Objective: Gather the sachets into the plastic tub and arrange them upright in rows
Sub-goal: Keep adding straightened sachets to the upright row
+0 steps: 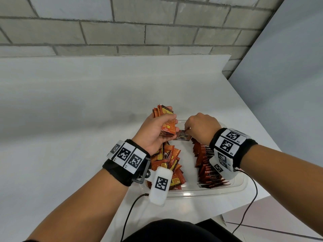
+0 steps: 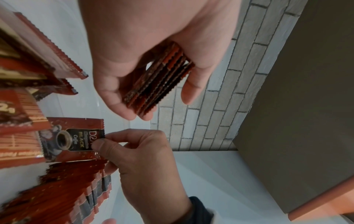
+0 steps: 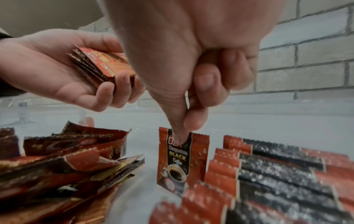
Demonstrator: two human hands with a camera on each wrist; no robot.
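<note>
sachets (image 1: 208,165): red-orange, each with a black panel, gold lettering and a picture of a dark coffee cup
plastic tub (image 1: 201,193): clear, colourless
tabletop (image 1: 70,119): plain white
wall (image 1: 139,23): grey-white brick pattern with darker joints
wristbands (image 1: 118,172): black, carrying white tiles printed with black square codes
cables (image 1: 129,212): black

the pinched sachet (image 3: 182,165) reads "black coffee" (wristband (image 1: 227,145) tags: r3, r4).
</note>
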